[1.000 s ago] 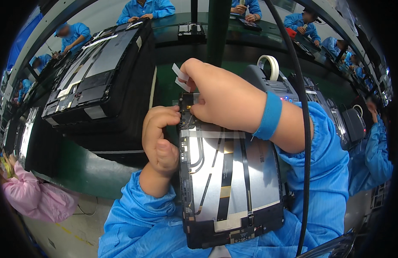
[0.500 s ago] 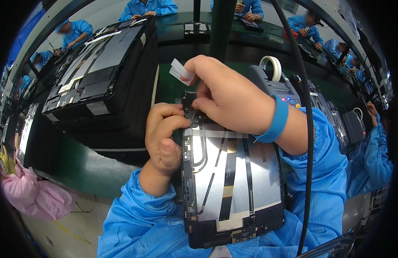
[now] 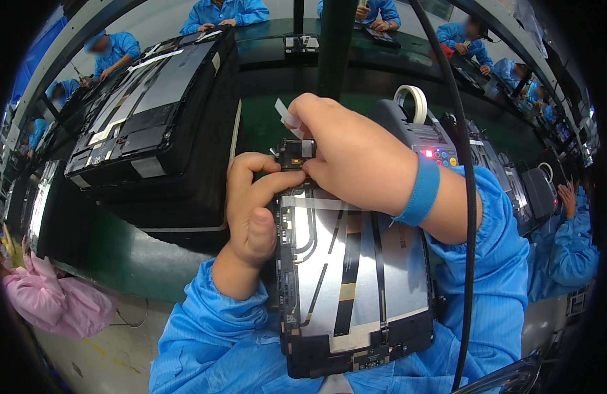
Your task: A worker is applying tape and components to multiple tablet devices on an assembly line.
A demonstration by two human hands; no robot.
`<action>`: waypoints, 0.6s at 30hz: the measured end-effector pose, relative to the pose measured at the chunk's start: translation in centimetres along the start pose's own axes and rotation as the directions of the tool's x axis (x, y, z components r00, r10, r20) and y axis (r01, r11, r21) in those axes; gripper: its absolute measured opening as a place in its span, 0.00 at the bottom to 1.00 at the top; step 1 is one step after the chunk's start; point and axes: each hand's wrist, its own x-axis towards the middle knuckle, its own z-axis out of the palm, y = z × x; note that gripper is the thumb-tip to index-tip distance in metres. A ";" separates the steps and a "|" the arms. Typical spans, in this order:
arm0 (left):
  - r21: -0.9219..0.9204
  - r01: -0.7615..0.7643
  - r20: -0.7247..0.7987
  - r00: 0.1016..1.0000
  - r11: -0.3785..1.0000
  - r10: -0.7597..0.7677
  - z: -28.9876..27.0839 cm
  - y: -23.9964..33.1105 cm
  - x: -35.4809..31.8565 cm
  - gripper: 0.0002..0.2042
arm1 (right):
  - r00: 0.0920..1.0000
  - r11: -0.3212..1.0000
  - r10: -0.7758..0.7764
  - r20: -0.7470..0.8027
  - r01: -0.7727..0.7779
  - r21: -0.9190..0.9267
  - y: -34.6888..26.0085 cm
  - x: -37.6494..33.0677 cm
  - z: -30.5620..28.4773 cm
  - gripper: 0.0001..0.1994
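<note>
An opened tablet chassis [image 3: 398,262] lies lengthwise before me, with a silver plate, dark flat cables and a black lower end. A small dark circuit board [image 3: 293,152] shows at its top left corner. My left hand [image 3: 251,203] grips that corner with bent fingers. Its index fingertip presses just below the board, and its thumb stands away. From the right, my right hand [image 3: 356,154] reaches over the top end, its thumb at the board's edge. Between its fingers it holds a thin whitish tape strip [image 3: 281,113]. The hand hides the chassis's top right.
At left stands a tall black foam stack [image 3: 198,164] with another opened tablet [image 3: 146,92] on top. A grey tape dispenser [image 3: 425,134] with a white tape roll [image 3: 416,105] is at right. A black cable [image 3: 471,230] hangs down at right. Several people sit around the green table [image 3: 159,259].
My right hand has shifted slightly right and down, uncovering the small board. The tape strip has turned more edge-on. My left index fingertip has slid right along the top end.
</note>
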 end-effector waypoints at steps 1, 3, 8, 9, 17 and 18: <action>-0.002 0.021 0.058 0.998 1.000 -0.021 -0.1 -0.1 0.2 0.36 | 1.000 1.000 0.004 -0.026 -0.004 0.019 0.2 -0.1 -0.2 0.19; 0.035 0.028 0.094 0.995 0.999 -0.032 -0.2 -0.3 0.6 0.37 | 0.997 0.997 -0.039 -0.059 0.043 0.066 0.3 -0.2 -1.0 0.18; 0.015 0.103 0.134 0.986 0.995 -0.104 -0.2 -0.4 0.3 0.38 | 0.968 0.872 -0.232 0.090 0.166 0.460 1.9 -0.3 -2.9 0.11; 0.012 0.104 0.129 0.986 0.995 -0.104 0.0 -0.5 0.2 0.38 | 0.939 0.878 -0.334 0.084 0.277 0.391 1.8 -0.2 -2.7 0.11; 0.023 0.056 0.108 0.992 0.998 -0.058 -0.4 -0.5 0.1 0.39 | 0.935 0.922 -0.355 -0.023 0.346 -0.174 1.2 0.5 -0.9 0.21; 0.017 0.055 0.101 0.993 0.998 -0.056 -0.3 -0.5 0.1 0.39 | 0.963 0.961 -0.267 -0.034 0.263 -0.088 1.2 0.4 -0.9 0.22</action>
